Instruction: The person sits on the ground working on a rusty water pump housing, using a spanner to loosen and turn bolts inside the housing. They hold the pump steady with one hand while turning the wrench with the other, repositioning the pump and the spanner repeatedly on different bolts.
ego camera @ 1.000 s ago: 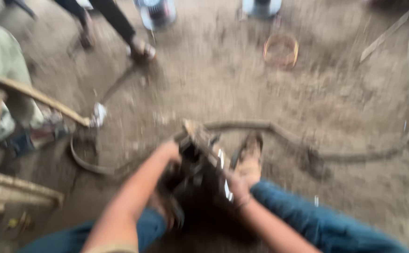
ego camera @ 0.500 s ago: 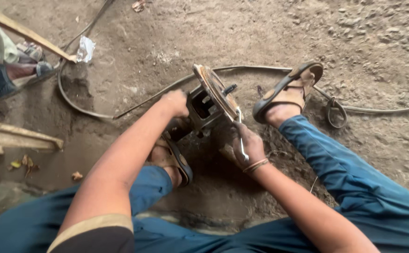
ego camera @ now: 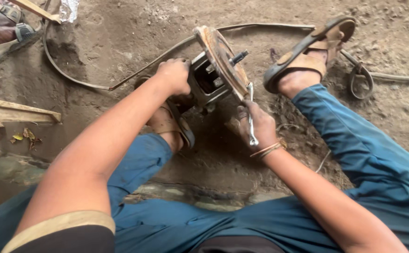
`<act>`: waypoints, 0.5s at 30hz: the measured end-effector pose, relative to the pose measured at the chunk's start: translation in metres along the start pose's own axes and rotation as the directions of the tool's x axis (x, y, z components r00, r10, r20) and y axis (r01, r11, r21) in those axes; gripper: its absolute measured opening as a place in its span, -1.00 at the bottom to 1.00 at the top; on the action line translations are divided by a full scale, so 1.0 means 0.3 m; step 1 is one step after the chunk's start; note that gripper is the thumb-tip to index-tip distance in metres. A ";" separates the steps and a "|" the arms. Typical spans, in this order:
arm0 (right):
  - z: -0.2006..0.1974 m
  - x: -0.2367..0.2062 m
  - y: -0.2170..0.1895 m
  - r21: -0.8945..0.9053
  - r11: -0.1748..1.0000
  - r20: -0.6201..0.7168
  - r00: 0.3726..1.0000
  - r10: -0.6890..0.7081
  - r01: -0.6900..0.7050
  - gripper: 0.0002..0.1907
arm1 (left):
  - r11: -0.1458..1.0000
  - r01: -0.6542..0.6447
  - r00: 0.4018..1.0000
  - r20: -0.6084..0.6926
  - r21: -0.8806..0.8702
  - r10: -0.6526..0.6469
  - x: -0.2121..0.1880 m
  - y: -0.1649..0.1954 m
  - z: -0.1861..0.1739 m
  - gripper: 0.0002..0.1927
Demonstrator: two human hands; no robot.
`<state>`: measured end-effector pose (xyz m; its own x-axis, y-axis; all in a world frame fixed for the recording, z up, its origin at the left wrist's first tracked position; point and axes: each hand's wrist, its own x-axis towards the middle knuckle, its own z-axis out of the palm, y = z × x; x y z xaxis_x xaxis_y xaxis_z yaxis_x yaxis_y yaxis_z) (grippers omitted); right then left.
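Where person sits, ground [ego camera: 134,33]: packed brown dirt, gritty, lumpy; thin cable [ego camera: 73,79] loops across it, wood plank [ego camera: 17,112] at left edge.
Legs: blue trousers [ego camera: 363,154], knees spread, work sits between them.
Hub assy [ego camera: 204,82]: on dirt between feet, tilted on edge; dark cast housing w/ square opening, round rusty flange [ego camera: 221,58] facing right, threaded stud [ego camera: 238,57] poking out.
Left hand [ego camera: 174,75]: fingers curled tight over housing top, bracing it.
Right hand [ego camera: 256,124]: greasy, closed round spanner shank; thin bangles [ego camera: 266,150] at wrist.
Sandals: tan straps, dark soles; left sandal [ego camera: 174,124] touching housing base, right sandal [ego camera: 307,51] heel-down, just beside flange.
Spanner [ego camera: 250,100]: slim, bright steel, head up at flange's lower rim.
Step (judged): spanner set on a fastener at flange edge; exact nut hidden.
Next move calls for: firm brace from left hand + foot so assy won't roll; spanner head fully seated before any pull.
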<state>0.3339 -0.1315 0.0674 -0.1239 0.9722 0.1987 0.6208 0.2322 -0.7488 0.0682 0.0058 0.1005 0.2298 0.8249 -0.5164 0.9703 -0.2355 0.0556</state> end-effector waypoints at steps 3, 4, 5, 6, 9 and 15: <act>-0.009 0.055 -0.043 0.002 1.000 0.029 0.999 0.016 -0.016 -0.84 | 0.981 0.179 0.946 0.285 -0.070 -0.152 0.068 -0.036 -0.026 -0.46; -0.012 0.066 -0.058 0.001 1.000 0.054 0.998 0.023 -0.023 -0.86 | 0.981 0.170 0.954 0.264 -0.093 -0.140 0.078 -0.041 -0.028 -0.47; -0.013 0.076 -0.073 -0.028 0.999 0.060 0.998 0.019 -0.018 -0.87 | 0.980 0.159 0.964 0.233 -0.118 -0.128 0.094 -0.042 -0.035 -0.49; -0.014 0.083 -0.087 -0.058 0.998 0.062 0.998 0.012 -0.008 -0.88 | 0.979 0.146 0.973 0.197 -0.142 -0.116 0.108 -0.042 -0.039 -0.50; -0.005 0.097 -0.116 -0.079 0.996 0.043 0.999 -0.030 0.033 -0.88 | 0.976 0.169 0.975 0.167 -0.138 -0.145 0.132 -0.037 -0.046 -0.52; -0.039 0.084 -0.150 -0.093 0.990 0.071 0.992 -0.099 0.106 -0.83 | 0.948 0.189 0.978 0.138 -0.256 -0.158 0.132 -0.047 -0.039 -0.52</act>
<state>0.3118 -0.1177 0.1136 -0.2401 0.9440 0.2264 0.6738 0.3299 -0.6611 0.0645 0.0478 0.0891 0.0611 0.7726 -0.6319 0.9827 0.0643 0.1737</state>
